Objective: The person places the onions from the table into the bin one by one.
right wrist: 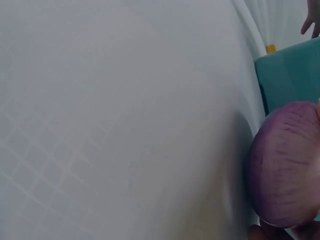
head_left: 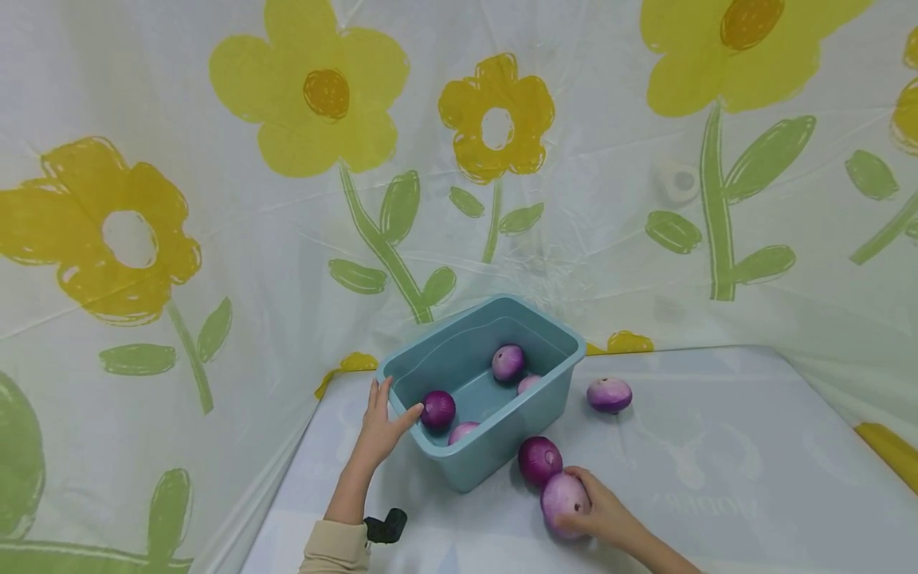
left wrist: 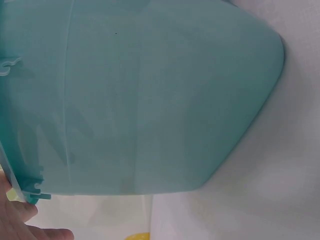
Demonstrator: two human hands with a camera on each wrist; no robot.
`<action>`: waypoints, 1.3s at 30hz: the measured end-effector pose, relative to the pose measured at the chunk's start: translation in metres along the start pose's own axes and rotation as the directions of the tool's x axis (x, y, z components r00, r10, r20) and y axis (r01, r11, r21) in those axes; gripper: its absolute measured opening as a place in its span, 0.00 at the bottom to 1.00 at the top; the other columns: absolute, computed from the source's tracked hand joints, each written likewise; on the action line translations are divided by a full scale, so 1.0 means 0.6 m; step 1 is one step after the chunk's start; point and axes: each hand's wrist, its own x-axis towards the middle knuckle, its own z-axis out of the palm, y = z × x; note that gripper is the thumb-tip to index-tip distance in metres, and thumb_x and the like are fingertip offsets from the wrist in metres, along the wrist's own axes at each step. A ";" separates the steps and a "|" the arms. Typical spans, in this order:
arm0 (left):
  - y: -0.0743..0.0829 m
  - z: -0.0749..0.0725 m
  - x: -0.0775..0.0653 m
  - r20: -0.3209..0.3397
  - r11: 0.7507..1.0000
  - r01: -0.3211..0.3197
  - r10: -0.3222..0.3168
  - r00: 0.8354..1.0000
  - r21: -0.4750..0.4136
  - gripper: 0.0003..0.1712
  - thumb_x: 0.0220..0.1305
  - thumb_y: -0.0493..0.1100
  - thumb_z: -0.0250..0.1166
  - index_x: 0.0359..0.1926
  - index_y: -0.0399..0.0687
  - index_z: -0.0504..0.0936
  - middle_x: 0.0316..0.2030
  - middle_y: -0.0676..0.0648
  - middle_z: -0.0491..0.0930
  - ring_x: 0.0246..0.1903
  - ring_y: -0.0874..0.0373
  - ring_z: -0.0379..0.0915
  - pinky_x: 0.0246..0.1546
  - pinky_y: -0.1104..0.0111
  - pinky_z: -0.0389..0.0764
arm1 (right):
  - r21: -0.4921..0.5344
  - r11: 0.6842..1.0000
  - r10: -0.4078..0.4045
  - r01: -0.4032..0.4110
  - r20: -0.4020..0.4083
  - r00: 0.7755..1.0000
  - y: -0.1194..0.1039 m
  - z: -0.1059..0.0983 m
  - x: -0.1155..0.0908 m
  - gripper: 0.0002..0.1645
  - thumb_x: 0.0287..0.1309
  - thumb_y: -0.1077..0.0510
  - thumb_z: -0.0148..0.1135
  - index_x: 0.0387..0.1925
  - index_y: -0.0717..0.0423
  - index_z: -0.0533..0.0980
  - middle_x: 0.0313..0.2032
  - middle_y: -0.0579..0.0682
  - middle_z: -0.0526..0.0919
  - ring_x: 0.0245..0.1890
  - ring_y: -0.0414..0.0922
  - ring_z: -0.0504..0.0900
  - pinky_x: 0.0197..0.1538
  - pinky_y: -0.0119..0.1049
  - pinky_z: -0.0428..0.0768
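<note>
My right hand [head_left: 606, 514] grips a pale purple onion [head_left: 564, 504], thumb on its near side and fingers round the far side. In the right wrist view the same onion [right wrist: 285, 165] fills the right edge. A darker red onion [head_left: 539, 460] sits just behind it by the bin's near wall. My left hand [head_left: 382, 426] rests at the left end of the blue-green plastic bin [head_left: 502, 438], fingers spread and thumb reaching over the rim. Inside lie several onions, among them a dark one [head_left: 437, 410] near that thumb and a paler one [head_left: 508, 363] at the back.
Another onion [head_left: 610, 395] lies on the white-covered table [head_left: 688, 446] to the right of the bin. A small black object [head_left: 386, 526] shows beside the left sleeve. A flower-printed sheet [head_left: 574, 263] hangs behind the table and along its sides.
</note>
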 end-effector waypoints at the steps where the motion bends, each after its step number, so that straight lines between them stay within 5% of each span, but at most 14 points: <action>1: 0.000 0.000 0.000 0.001 1.000 -0.002 0.002 1.000 -0.001 0.50 0.55 0.62 0.60 0.71 0.50 0.45 0.71 0.38 0.31 0.66 0.30 0.33 0.54 0.32 0.51 | -0.004 1.000 -0.005 0.005 0.004 1.000 0.000 0.001 0.001 0.44 0.37 0.55 0.71 0.56 0.68 0.63 0.51 0.66 0.71 0.48 0.58 0.73 0.44 0.48 0.74; 15: -0.002 0.002 0.003 -0.005 1.000 0.008 -0.008 1.000 -0.005 0.50 0.55 0.62 0.60 0.71 0.52 0.45 0.71 0.40 0.31 0.67 0.32 0.33 0.55 0.34 0.52 | -0.034 0.999 -0.012 0.013 0.019 1.000 -0.011 -0.004 -0.006 0.44 0.34 0.55 0.71 0.54 0.68 0.63 0.50 0.64 0.71 0.46 0.56 0.74 0.41 0.45 0.75; 39: -0.005 0.004 0.005 -0.001 1.000 -0.005 0.005 1.000 0.003 0.51 0.54 0.64 0.60 0.71 0.51 0.45 0.71 0.39 0.31 0.67 0.32 0.34 0.54 0.34 0.53 | -0.115 0.993 0.021 -0.026 -0.037 0.999 -0.067 -0.109 0.040 0.46 0.39 0.54 0.70 0.57 0.67 0.60 0.53 0.66 0.69 0.48 0.59 0.74 0.44 0.53 0.77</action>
